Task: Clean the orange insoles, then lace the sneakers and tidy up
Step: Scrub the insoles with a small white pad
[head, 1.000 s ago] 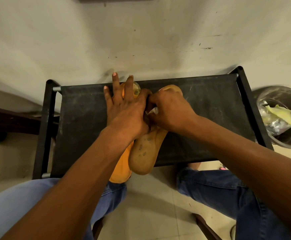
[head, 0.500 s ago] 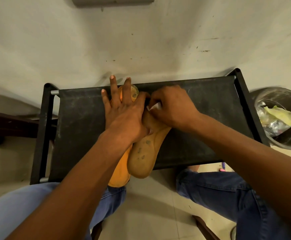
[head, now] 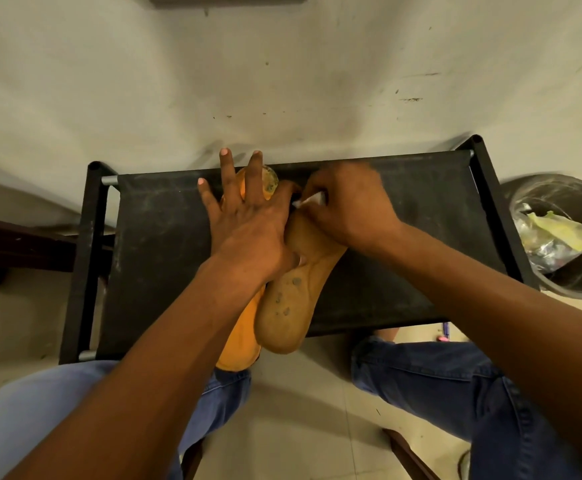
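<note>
While the left hand [head: 244, 223] presses flat, the right hand [head: 348, 206] pinches a white wipe [head: 312, 199] on the insoles.

Fingers spread and straight, the left hand pins the bright orange insole [head: 241, 337], which lies partly under the stained insole [head: 293, 299]; both run from 12 to 6 o'clock across the black fabric rack [head: 165, 258], heels overhanging its near edge. Curled fingers of the right hand hide the stained insole's toe. At 3 o'clock stands a bin [head: 566, 237] holding crumpled wrappers.
</note>
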